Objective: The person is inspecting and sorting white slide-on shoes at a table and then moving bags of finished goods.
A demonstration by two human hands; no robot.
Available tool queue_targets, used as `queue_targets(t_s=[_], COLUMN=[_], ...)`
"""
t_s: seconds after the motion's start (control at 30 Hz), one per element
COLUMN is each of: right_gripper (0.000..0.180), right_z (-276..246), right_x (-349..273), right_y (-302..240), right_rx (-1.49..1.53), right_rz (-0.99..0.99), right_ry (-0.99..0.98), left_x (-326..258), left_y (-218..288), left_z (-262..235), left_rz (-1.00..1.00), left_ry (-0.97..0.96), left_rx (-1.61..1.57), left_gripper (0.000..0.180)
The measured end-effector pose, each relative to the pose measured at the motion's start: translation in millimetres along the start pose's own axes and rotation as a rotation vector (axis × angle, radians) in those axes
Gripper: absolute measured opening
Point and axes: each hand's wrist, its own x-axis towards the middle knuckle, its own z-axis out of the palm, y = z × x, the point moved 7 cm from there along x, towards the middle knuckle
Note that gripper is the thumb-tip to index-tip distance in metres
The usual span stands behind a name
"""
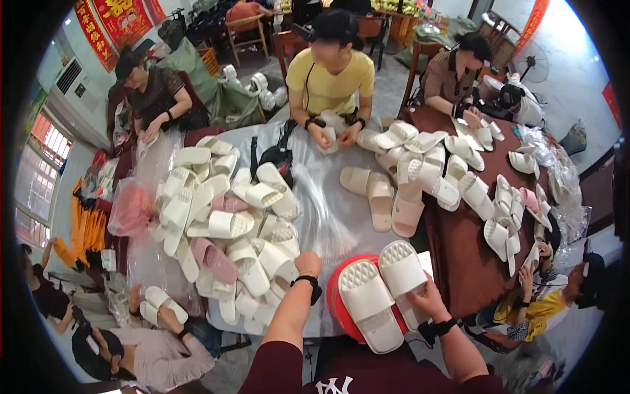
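My right hand grips a white slide slipper by its edge, at the right of a red round surface. Its mate, another white slide slipper, lies on the red surface close beside it, sole end toward me. My left hand is closed in a fist over the table, between the big slipper pile and the red surface. What it holds, if anything, is hidden. Just beyond it lies a bundle of thin clear strands.
A large heap of white slippers with a few pink ones covers the table's left side. More slippers spread over the brown cloth at right. A black bag sits at the middle. Several people work around the table.
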Motion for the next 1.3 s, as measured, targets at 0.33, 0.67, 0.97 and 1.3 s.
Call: queue_targets(t_s=[0.33, 0.67, 0.97, 1.3], right_gripper=[0.066, 0.059, 0.044, 0.051], right_z=[7, 6, -1, -15], right_x=[-2, -2, 4, 7], right_y=[5, 5, 20, 31], right_rx=[0.2, 0.24, 0.038, 0.346], right_rz=[0.06, -0.054, -0.051, -0.058], right_ry=[-0.028, -0.024, 0.007, -0.382], left_x=[5, -16, -58, -154], left_y=[-12, -27, -32, 42], left_z=[2, -33, -64, -211], left_rz=[-0.058, -0.16, -0.094, -0.11], left_ry=[-0.026, 0.058, -0.054, -0.242], left_rx=[-0.068, -0.377, -0.613, -1.936], left_gripper=[0.018, 0.022, 0.026, 0.019])
